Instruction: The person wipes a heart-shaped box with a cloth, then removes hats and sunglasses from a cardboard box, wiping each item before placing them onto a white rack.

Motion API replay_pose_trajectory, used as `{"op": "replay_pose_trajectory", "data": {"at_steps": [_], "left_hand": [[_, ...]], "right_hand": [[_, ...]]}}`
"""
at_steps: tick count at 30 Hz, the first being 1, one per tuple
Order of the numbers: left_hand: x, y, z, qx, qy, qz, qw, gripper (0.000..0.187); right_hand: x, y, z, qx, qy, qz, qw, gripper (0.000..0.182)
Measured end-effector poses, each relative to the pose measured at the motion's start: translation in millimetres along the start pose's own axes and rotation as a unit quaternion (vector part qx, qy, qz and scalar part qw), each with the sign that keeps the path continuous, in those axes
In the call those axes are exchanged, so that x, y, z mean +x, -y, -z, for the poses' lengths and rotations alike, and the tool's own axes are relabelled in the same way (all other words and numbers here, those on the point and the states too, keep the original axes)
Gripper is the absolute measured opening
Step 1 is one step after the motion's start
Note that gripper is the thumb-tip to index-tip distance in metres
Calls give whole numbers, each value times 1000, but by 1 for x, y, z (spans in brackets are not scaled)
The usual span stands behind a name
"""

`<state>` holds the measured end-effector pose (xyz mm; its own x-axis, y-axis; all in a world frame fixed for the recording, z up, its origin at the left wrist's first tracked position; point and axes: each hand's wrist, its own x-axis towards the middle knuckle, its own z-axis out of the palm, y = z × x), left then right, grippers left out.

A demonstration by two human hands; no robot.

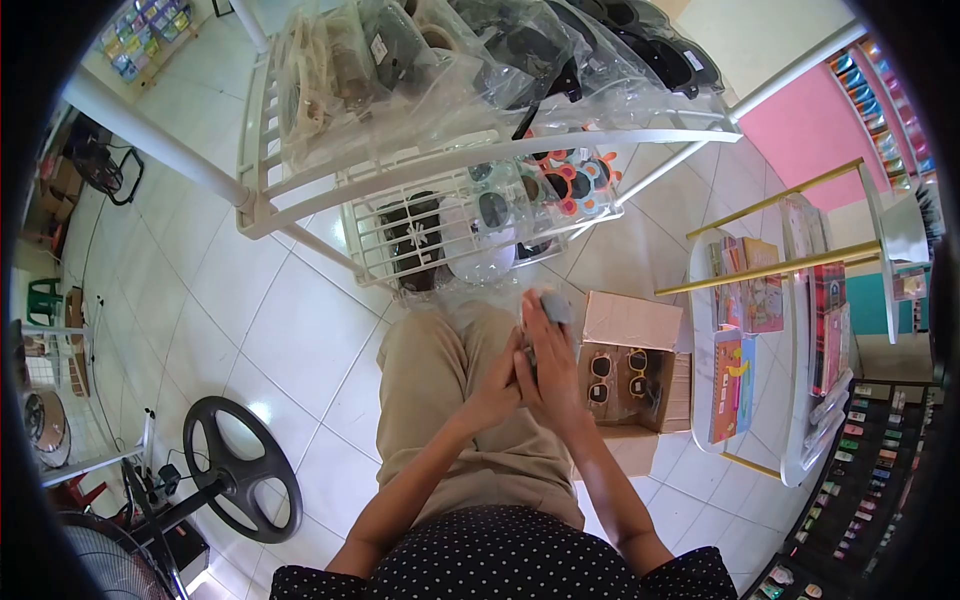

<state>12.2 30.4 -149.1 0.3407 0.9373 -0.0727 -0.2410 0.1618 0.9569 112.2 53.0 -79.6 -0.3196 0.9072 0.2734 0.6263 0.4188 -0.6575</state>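
Observation:
Above my lap, my left hand (497, 383) and my right hand (548, 368) are pressed together. Between the fingers of my right hand and beyond them shows a greyish item in clear plastic (556, 306), mostly covered by the fingers. My left hand's fingertips lie against my right hand, and whether they hold anything is hidden. To the right of my hands, an open cardboard box (633, 312) holds sunglasses (600, 378) in clear plastic.
Ahead stands a white wire rack (440, 145) with bagged sunglasses on its shelves. A tiered stand with books (735, 385) is at the right. A black round base (243, 470) and a fan (100, 555) stand at the left.

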Motion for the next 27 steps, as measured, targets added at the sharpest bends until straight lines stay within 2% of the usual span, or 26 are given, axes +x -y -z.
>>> {"op": "replay_pose_trajectory", "data": {"at_steps": [3, 5, 7, 10, 12, 13, 14, 15, 16, 17, 19, 20, 23, 25, 27], "left_hand": [[7, -23, 0, 52, -4, -41, 998, 63], [10, -18, 6, 39, -8, -48, 998, 63], [9, -17, 9, 27, -14, -55, 998, 63], [8, -16, 7, 24, 9, -54, 998, 63], [7, -11, 3, 111, -25, -83, 990, 61], [6, -11, 3, 110, -25, -82, 990, 61], [8, -14, 6, 77, -8, -39, 996, 59], [11, -17, 9, 44, 8, 3, 999, 57], [12, -19, 9, 45, 6, 1, 999, 57], [15, -22, 9, 13, -5, 4, 1000, 54], [19, -23, 8, -17, -20, 3, 1000, 51], [19, -23, 8, -32, -35, -9, 999, 48], [23, -14, 16, -46, -67, -4, 997, 40], [27, -18, 20, -46, -85, 12, 995, 35], [39, -45, 21, -148, -173, 3, 974, 28]], "right_hand": [[6, 1, -1, 3, 3, -30, 1000, 50], [3, 0, -5, 14, 8, -39, 999, 51], [-10, -4, -12, 44, 46, 1, 998, 51], [-12, -7, -10, 62, 36, 8, 997, 52], [-7, -14, -11, 59, 19, 17, 998, 52], [-1, -14, -9, 55, 1, 29, 998, 52], [5, -11, -6, 55, 1, 30, 998, 52], [12, -6, -1, 160, -34, -61, 985, 51], [17, -1, 2, 262, -65, -151, 951, 50], [17, -5, -2, 263, -63, -148, 951, 50], [15, -13, -13, 328, -145, -127, 925, 49], [14, -12, -16, 330, -142, -124, 925, 49], [7, -7, -19, 324, -163, -127, 923, 47], [0, -12, -14, 276, -222, -156, 922, 41], [2, -18, -8, 280, -214, -186, 917, 37]]}}
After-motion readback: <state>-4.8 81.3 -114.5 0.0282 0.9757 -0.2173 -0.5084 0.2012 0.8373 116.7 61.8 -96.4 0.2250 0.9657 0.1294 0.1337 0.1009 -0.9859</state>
